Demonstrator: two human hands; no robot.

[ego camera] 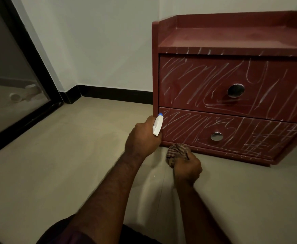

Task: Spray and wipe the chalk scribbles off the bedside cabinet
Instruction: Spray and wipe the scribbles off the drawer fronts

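Maroon gloss is the finish on this bedside cabinet (pixel 232 37), which sits on the floor (pixel 73 155) by the white wall (pixel 100 41), right of centre in the head view. It's got two drawers, an upper drawer (pixel 205 81) and a lower drawer (pixel 188 127), each with a round shiny knob (pixel 235 90). White chalk scribbles (pixel 183 80) run across both fronts, plus the front edge of the top and the bottom rail. The lower right bit has a sort of grid drawn in chalk

The left hand (pixel 142 138) is wrapped around a spray bottle (pixel 157 125). Only the white head with its little blue nozzle tip shows, the rest is hidden behind the fist. It's held right at the cabinet's lower left corner, nozzle up by the left end of the lower drawer. The right hand (pixel 187 169) is balled up round a checked cloth (pixel 176 153), brown and cream. The cloth bunches out of the top of the fist, right at the cabinet's bottom edge, touching or nearly, can't tell which. Both forearms are bare

There's black skirting (pixel 114 93) along the wall and a dark-framed glass door (pixel 12 76) off to the left
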